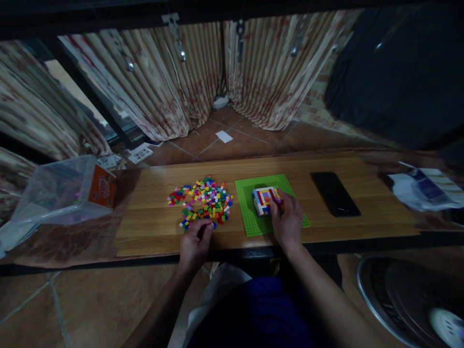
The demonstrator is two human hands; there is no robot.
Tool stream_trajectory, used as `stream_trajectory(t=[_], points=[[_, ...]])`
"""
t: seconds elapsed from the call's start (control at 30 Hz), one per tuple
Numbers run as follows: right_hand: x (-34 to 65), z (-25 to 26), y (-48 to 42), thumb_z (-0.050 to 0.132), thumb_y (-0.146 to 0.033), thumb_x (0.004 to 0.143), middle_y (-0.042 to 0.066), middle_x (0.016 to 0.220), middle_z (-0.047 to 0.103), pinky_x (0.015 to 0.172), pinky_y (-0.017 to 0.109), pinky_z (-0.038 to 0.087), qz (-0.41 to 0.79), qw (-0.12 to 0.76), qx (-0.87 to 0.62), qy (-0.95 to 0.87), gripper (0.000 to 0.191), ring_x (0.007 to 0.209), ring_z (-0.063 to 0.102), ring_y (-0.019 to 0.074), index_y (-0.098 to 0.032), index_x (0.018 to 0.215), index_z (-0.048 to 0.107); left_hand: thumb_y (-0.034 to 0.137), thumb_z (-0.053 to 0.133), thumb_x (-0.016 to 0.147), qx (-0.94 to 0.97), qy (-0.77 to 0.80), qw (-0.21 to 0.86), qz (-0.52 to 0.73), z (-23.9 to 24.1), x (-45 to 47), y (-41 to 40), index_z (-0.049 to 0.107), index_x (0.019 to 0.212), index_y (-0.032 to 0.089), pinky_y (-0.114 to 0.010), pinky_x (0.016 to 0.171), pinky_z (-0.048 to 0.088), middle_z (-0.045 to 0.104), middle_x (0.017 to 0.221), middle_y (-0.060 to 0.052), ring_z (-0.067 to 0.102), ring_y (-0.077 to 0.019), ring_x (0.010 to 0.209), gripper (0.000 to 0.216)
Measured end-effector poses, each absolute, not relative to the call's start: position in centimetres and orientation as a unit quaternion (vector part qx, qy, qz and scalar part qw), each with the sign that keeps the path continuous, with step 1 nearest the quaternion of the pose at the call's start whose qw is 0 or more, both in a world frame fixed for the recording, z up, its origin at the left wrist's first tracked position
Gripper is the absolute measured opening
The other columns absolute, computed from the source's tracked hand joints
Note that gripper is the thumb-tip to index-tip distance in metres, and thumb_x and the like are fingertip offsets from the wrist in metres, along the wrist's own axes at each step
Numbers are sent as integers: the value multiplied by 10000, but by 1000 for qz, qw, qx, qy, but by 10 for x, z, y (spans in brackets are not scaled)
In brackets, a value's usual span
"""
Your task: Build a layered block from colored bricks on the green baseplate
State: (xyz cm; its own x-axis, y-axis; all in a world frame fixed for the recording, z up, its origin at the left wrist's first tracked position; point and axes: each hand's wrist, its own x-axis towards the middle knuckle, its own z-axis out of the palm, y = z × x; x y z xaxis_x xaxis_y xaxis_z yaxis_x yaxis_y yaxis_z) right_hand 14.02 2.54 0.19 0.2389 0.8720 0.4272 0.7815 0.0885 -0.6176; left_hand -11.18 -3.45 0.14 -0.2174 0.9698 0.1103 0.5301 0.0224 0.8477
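Observation:
A loose pile of small coloured bricks point(203, 199) lies on the wooden board point(152, 227). My left hand point(195, 243) rests at the pile's near edge, fingers pinched together over the bricks; what they hold is too small to make out. To the right lies a green baseplate point(253, 220) with a multicoloured block of stacked bricks point(263, 199) on it. My right hand point(287, 217) is at the block's right side, fingertips pressed against its edge.
A black phone point(335, 194) lies flat on the board, right of the baseplate. A clear plastic bin point(58, 191) with an orange label stands at the left. Papers and a bag point(424, 188) sit at the far right. Striped curtains hang behind; a fan point(409, 299) is lower right.

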Motion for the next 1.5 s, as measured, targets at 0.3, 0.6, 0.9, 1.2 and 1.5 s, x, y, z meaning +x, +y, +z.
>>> stream_trajectory(t=[0.3,0.6,0.9,1.2,1.5], points=[[148,-9,32,437,-385,916,156,1110,616,907,462,451,45,422,-635,-646,381,1061,559,273,-155,1158,620,372,561,858,554,626,313,451,-2,-116,-37,685,956,217,-319,819,521,701,929,-42,655,-181,865,221],[124,18,1,457,-330,925,134,1095,628,937,448,453,18,464,-589,-661,302,1059,569,255,-172,1103,644,329,546,871,565,609,302,468,-3,-116,-38,681,970,217,-329,839,523,696,941,-44,650,-179,886,202],[41,9,-20,476,-245,904,77,1041,621,845,395,493,163,328,-468,-804,262,975,570,233,-248,1096,656,357,533,879,525,616,304,502,-8,-114,-39,653,1017,206,-328,820,541,694,971,-61,663,-185,882,237],[27,6,-11,527,-231,875,80,1007,629,852,393,477,160,314,-486,-800,169,958,565,240,-234,953,677,351,517,889,539,628,266,493,-10,-115,-39,646,1026,208,-330,862,524,689,980,-58,655,-186,924,236],[86,20,-34,585,-345,834,44,911,721,766,345,536,400,433,-551,-591,201,840,674,209,-219,968,663,308,542,872,613,640,177,429,0,-108,-36,691,940,237,-321,868,498,692,933,-36,635,-185,926,178]])
